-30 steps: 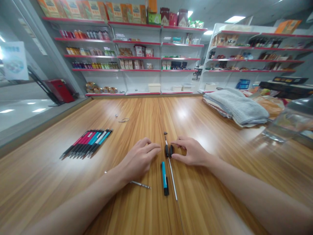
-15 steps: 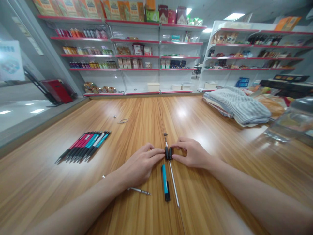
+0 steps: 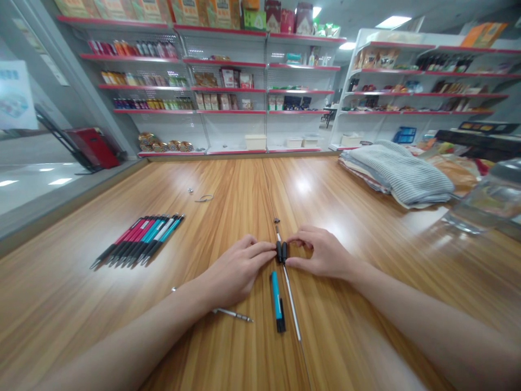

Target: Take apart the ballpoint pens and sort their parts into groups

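Note:
Two short black pen grips lie side by side on the wooden table. My left hand has its fingertips pressed to the left grip; its thumb is hidden. My right hand is curled, thumb and forefinger tips at either end of the right grip. Running towards me from the grips is a thin white refill. Beside it lies a teal pen barrel with a black clip. Just beyond the grips are a small white part and a small dark piece.
A row of pink, teal and white pens lies at the left. By my left forearm is a thin silver-tipped part. A bent wire piece lies farther back. Folded cloths and a clear jar stand at the right, with shelves behind.
The view has shifted slightly. Both hands stay at the black grips with almost the same finger positions, and the parts around them lie as before.

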A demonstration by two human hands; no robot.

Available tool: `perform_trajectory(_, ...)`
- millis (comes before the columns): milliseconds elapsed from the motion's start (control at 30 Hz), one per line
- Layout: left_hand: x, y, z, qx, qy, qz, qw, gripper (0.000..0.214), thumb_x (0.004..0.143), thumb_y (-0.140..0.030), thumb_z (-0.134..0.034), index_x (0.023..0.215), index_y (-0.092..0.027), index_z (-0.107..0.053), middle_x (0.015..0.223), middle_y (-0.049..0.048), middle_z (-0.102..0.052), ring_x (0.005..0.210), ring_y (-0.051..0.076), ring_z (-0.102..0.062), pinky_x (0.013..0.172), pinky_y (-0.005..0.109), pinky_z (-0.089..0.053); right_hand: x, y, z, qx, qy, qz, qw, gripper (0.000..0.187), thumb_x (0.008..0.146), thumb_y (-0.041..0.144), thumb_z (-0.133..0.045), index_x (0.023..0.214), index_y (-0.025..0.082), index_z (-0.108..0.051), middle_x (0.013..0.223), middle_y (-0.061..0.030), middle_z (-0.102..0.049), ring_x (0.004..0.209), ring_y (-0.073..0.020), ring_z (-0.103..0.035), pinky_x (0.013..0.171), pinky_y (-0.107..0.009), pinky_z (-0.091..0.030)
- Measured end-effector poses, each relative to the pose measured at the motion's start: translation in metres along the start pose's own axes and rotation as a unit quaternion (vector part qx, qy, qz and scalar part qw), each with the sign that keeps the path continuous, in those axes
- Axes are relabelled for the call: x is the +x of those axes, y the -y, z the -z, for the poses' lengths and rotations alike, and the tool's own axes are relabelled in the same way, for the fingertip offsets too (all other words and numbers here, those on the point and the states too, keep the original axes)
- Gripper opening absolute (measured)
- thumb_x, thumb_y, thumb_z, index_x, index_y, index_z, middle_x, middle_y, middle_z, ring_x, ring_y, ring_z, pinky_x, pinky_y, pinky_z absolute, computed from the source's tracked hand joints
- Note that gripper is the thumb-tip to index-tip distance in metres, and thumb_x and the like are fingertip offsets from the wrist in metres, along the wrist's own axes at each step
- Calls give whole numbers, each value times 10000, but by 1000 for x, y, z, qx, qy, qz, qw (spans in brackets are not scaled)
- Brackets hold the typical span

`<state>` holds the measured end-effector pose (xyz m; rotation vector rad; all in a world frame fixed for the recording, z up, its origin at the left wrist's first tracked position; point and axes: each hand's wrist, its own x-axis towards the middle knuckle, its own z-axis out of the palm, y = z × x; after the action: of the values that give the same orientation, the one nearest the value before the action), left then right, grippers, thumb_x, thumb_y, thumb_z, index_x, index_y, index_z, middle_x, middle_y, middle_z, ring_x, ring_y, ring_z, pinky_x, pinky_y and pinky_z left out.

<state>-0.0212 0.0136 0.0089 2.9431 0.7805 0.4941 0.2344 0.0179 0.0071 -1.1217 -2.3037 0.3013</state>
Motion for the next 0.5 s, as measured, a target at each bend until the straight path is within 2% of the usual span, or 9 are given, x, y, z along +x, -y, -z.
perform_trajectory(500,0,-1,1,8,-11,-8,1000,459,859,-72,-441,1306,-164,-493,1329,91,-522,1056,222,-490,932,414,-463,0,2,0,-11,20,8,1000,369,775,443,-673,1050,197,-653,863,-43,-597,777,-165,-579,705,-280,-437)
